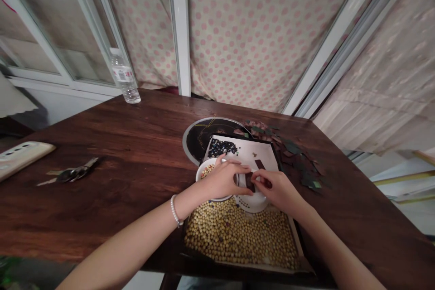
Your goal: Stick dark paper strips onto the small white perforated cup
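Observation:
My left hand (222,181) and my right hand (277,189) meet over a flat tray (272,154) on the dark wooden table. Together their fingertips pinch a small dark rectangular piece (250,182). Under my left hand sits a small white bowl (203,172) with a few yellow beans in it. Below my right hand is a second white bowl (253,204) with small holes. The near half of the tray is covered with yellow beans (238,235). A little heap of dark beads (222,147) lies on the tray's far part.
A round dark disc (199,136) lies behind the tray. Torn dark paper scraps (299,163) are scattered to the right. A clear water bottle (124,77) stands at the far left edge. Keys (71,174) and a pale flat device (20,156) lie at left.

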### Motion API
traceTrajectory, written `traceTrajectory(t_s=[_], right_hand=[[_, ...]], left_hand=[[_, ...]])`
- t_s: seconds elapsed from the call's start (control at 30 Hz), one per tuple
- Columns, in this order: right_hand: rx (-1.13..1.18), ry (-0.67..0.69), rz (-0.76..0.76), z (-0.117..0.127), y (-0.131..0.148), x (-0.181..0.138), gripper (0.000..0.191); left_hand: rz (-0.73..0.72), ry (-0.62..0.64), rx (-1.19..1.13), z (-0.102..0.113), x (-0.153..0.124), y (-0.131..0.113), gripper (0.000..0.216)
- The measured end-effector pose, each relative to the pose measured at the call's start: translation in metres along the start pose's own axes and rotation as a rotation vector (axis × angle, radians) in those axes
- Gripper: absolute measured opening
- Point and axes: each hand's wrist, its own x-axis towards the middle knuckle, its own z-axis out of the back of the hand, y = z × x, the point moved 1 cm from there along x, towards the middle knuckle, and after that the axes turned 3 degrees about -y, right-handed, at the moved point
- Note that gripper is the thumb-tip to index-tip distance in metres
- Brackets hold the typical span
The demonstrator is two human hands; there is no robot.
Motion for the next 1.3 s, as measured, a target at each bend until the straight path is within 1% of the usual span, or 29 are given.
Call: traceTrajectory(t_s=[0.1,0.23,0.4,0.5,0.57,0.67,0.8,0.87,0.93,1.03,1.1,1.2,1.3], right_hand=[[0.039,-0.04,0.016,-0.002,0.002,0.002,0.014],[0.063,0.045,0.036,-0.001,0.004,0.004,0.013],[0.066,0.02,0.033,0.003,0.003,0.008,0.014],[0.095,0.085,0.055,0.003,0.001,0.007,0.013],[0.091,0.066,0.044,0.002,0.0,0.006,0.012],[0.075,-0.001,0.031,0.001,-0.003,0.007,0.013],[0.06,0.081,0.034,0.009,-0.006,0.004,0.011],[0.003,0.067,0.017,0.013,-0.004,0.003,0.01],[-0.011,0.039,0.019,0.013,0.001,0.006,0.01],[0.075,0.005,0.104,0.003,0.013,0.016,0.015],[0.089,-0.006,0.197,-0.004,0.019,0.024,0.019],[0.132,0.004,0.289,-0.003,0.017,0.029,0.021],[0.232,-0.03,0.238,0.014,0.005,0.018,0.018]], left_hand=[[-0.01,0.015,-0.003,0.001,0.001,-0.001,0.046],[0.011,0.004,-0.008,0.002,0.001,-0.002,0.052],[-0.025,0.019,0.001,0.002,0.001,-0.001,0.042],[-0.015,0.003,0.001,0.0,0.002,0.001,0.05],[-0.018,0.007,0.002,0.0,0.002,0.002,0.053],[-0.011,0.024,0.013,0.002,0.004,0.001,0.051],[0.021,0.017,0.028,0.003,0.004,0.001,0.057],[0.019,0.018,0.029,0.004,0.004,0.0,0.059],[0.006,0.015,0.023,0.005,0.004,-0.001,0.056],[-0.004,0.026,0.006,0.007,0.006,-0.005,0.037],[0.001,0.052,-0.013,0.009,0.008,-0.006,0.033],[0.023,0.085,-0.027,0.011,0.009,-0.007,0.038],[0.06,0.073,-0.019,0.011,0.007,-0.005,0.053]])
